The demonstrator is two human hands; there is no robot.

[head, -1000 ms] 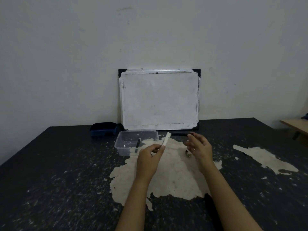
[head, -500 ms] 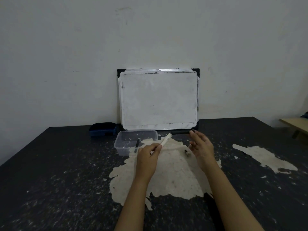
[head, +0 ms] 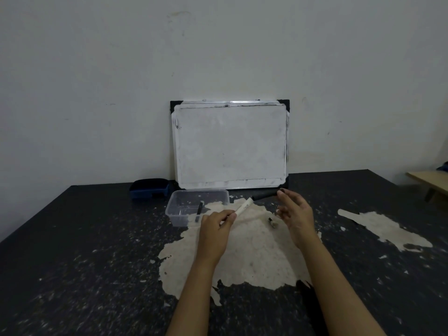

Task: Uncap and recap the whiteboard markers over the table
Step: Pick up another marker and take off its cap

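Gripping white marker (head: 243, 207) — left hand (head: 214, 229), right hand (head: 294, 212) spread loose, label unreadable.

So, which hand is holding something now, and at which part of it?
The left hand pinches the white marker at its lower end. The right hand is open and holds nothing.

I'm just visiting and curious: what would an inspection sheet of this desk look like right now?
Surface: dark table, top layer worn off in pale patches.
Job's things: white marker held; black marker in clear tub; small dark piece on table, possibly a cap.
Clutter: blue eraser; whiteboard leaning against wall.
Grippers: left hand grips white marker; right hand open, empty.
Cables: nothing seen.
Surroundings: bare wall; wooden ledge at right.
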